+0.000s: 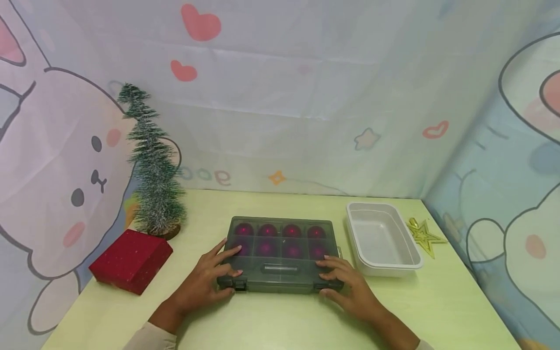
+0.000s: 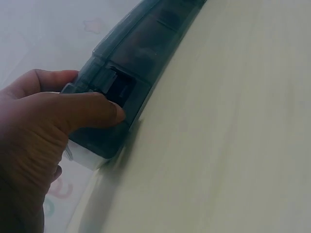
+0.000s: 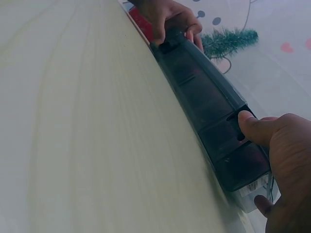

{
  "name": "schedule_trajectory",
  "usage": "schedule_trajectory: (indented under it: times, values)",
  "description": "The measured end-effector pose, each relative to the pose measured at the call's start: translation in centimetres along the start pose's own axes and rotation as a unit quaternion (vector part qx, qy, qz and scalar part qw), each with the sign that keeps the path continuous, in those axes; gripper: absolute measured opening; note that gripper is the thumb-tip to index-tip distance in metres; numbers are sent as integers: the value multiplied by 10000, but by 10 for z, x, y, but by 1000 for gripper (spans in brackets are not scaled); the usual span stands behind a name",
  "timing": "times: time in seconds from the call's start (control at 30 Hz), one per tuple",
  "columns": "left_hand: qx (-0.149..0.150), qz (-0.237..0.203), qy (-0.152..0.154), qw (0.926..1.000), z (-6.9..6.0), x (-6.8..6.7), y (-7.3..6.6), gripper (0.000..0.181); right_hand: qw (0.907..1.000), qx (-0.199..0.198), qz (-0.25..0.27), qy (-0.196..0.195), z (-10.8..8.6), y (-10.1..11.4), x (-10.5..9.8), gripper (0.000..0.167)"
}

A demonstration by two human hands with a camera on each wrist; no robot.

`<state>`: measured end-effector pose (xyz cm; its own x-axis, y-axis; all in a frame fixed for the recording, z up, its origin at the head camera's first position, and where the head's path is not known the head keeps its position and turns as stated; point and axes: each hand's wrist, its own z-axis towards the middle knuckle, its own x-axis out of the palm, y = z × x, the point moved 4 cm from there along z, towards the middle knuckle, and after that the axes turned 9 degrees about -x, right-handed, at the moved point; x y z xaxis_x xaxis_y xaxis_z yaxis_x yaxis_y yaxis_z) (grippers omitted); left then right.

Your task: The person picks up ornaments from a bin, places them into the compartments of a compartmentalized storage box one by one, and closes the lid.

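Observation:
A dark translucent plastic compartment case (image 1: 282,267) lies closed on the table, with red baubles (image 1: 268,231) showing through its lid in separate compartments. My left hand (image 1: 205,279) grips its front left corner, fingers over the lid and thumb low by the black latch (image 1: 239,285). At the front right corner, my right hand (image 1: 350,287) holds the case the same way, its thumb by the other latch (image 1: 321,286). In the left wrist view, the left thumb (image 2: 99,110) presses the front face beside the latch. The right thumb (image 3: 253,127) touches the front face in the right wrist view.
Left of the case are a red box (image 1: 131,260) and a small frosted artificial Christmas tree (image 1: 155,180) on a round base. To the right stands a white plastic tub (image 1: 382,238), with a gold star ornament (image 1: 423,236) beside it. A printed cloth (image 1: 284,97) hangs behind the table.

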<state>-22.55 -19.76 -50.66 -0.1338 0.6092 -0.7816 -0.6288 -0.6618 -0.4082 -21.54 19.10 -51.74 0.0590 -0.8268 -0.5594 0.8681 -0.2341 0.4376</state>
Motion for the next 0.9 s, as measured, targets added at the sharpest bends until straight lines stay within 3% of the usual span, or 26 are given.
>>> schedule_trajectory:
  times: [0.17,0.4,0.63,0.9]
  values:
    - [-14,-32,-29,10000,1,4,1,40,9997,235,96,54,-1,-2,0,35]
    - [-125,-345,144,9992,1,4,5,50,9999,112,5,-34,0,0,0,36]
    - [-252,-811,191,9962,-1,3,7,32,9998,144,105,-72,0,1,0,34]
    - [-350,-1208,22,9921,-1,5,4,21,9995,213,107,-200,0,1,1,26]
